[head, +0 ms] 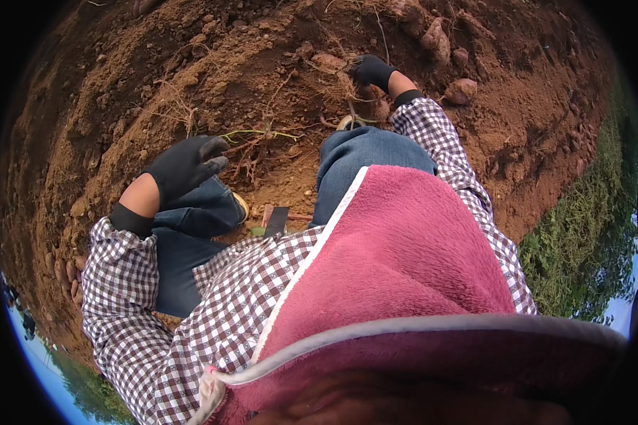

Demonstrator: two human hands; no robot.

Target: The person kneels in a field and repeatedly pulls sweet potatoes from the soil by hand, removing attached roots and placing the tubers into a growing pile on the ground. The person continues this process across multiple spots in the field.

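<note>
My left hand (189,164), in a black glove, is at the left above my bent jeans-clad knee, its fingers slightly curved and apart with nothing between them. My right hand (371,73), gloved too, reaches down to the soil at the upper middle. Its fingertips touch a tangle of fibrous roots (340,87) beside a reddish sweet potato (328,61); whether they grip it is hidden. Another sweet potato (380,109) lies just below that hand. Between my hands, thin roots with a yellow-green stem (239,132) lie on the ground.
More sweet potatoes (437,41) lie at the upper right, one (461,91) right of my wrist, and several (64,273) at the far left. A dark flat strip (276,222) shows between my legs. Loose clods cover the brown soil (138,69). Green plants (579,239) border the right.
</note>
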